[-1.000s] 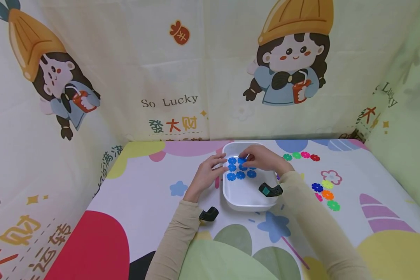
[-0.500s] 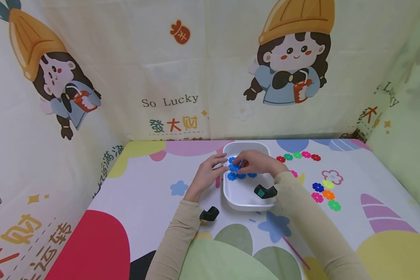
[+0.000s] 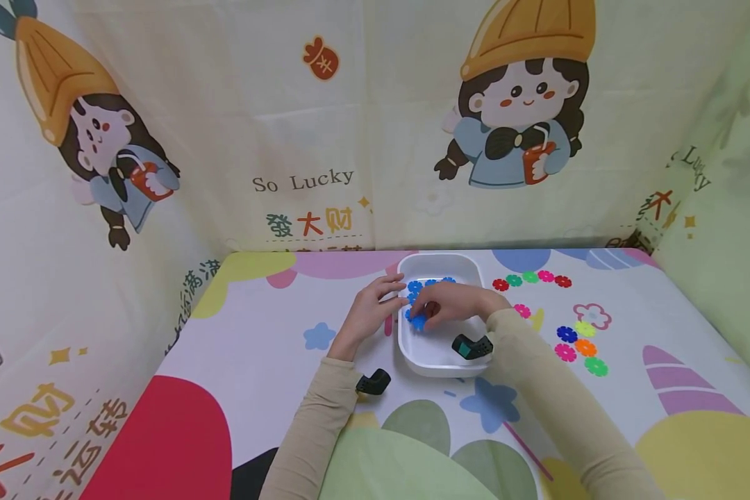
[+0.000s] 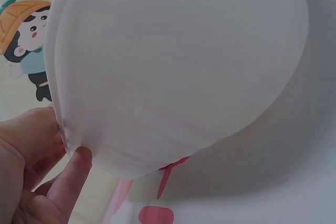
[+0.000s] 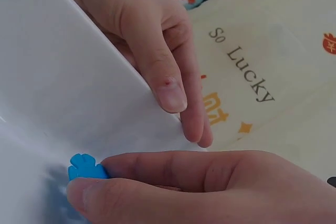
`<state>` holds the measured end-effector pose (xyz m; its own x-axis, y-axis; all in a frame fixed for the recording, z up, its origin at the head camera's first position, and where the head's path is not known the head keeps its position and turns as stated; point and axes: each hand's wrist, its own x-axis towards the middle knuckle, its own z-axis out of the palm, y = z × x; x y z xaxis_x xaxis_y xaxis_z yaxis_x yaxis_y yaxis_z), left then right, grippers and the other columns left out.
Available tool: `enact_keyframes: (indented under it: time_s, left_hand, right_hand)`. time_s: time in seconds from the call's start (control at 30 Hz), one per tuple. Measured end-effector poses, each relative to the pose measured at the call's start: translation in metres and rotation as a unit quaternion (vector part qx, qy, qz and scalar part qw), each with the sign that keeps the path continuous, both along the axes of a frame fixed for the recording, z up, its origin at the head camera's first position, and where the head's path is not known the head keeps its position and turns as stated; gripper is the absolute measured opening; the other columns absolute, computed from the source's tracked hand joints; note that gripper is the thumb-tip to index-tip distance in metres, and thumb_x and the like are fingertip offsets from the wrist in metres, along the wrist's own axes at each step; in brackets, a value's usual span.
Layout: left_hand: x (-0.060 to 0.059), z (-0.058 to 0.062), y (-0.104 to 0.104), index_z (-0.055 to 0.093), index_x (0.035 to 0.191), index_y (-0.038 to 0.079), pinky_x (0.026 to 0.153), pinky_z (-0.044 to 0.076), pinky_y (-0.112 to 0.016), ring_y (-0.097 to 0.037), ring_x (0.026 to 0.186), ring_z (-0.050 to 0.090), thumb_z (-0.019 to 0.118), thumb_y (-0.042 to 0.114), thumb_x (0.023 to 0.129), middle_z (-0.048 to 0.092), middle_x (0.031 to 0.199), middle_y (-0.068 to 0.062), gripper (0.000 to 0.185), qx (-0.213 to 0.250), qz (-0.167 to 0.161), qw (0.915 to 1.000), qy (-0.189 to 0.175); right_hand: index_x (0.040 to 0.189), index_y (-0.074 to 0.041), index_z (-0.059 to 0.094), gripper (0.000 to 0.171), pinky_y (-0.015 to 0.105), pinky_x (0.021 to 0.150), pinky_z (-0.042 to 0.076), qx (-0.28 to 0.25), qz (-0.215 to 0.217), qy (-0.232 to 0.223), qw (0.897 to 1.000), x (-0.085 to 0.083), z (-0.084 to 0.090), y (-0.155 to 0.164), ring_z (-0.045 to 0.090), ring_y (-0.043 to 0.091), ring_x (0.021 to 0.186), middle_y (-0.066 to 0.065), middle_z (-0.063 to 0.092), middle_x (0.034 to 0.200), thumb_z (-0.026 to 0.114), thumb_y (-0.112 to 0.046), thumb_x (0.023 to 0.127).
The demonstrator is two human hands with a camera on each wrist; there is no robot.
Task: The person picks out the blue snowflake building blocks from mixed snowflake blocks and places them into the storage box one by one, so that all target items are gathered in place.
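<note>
A white plastic tray (image 3: 440,351) holds several blue flower-shaped snowflake discs (image 3: 415,286). My right hand (image 3: 453,303) reaches over its right side and pinches a blue snowflake disc (image 5: 84,167) between thumb and index finger, close above the tray bottom. That hand hides part of the blue rows. At the tray's left rim, my left hand (image 3: 370,314) rests with fingers extended. Its thumb (image 4: 76,174) touches the tray's outer wall in the left wrist view. Both hands come close together in the right wrist view.
Right of the tray, red, green and pink snowflake discs (image 3: 530,277) lie in a curved row. Nearer, a cluster of mixed-colour discs (image 3: 585,347) lies on the patterned table cover (image 3: 275,333). A printed cloth wall (image 3: 225,139) stands behind the table.
My right hand has moved from the back of the blue discs down to their near left row, uncovering back-row discs and some discs right of the tray. My left hand has stayed at the rim.
</note>
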<state>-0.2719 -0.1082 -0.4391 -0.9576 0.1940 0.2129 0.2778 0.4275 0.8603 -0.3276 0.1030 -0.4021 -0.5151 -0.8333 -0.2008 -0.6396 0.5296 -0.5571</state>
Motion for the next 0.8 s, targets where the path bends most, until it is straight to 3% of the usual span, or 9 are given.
enact_keyframes:
  time_s: [0.8]
  left_hand:
    - [0.0013, 0.0007, -0.0006, 0.065, 0.126, 0.004, 0.105, 0.044, -0.036, -0.019, 0.134, 0.044, 0.068, 0.021, 0.093, 0.05, 0.144, 0.004, 0.038, 0.001, -0.001, 1.0, -0.008]
  right_hand:
    - [0.114, -0.026, 0.071, 0.034, 0.028, 0.087, 0.052, 0.053, 0.011, 0.027, 0.998, 0.0095, -0.0032, -0.0073, 0.059, 0.01, 0.091, -0.01, 0.064, 0.103, 0.081, -0.021, 0.081]
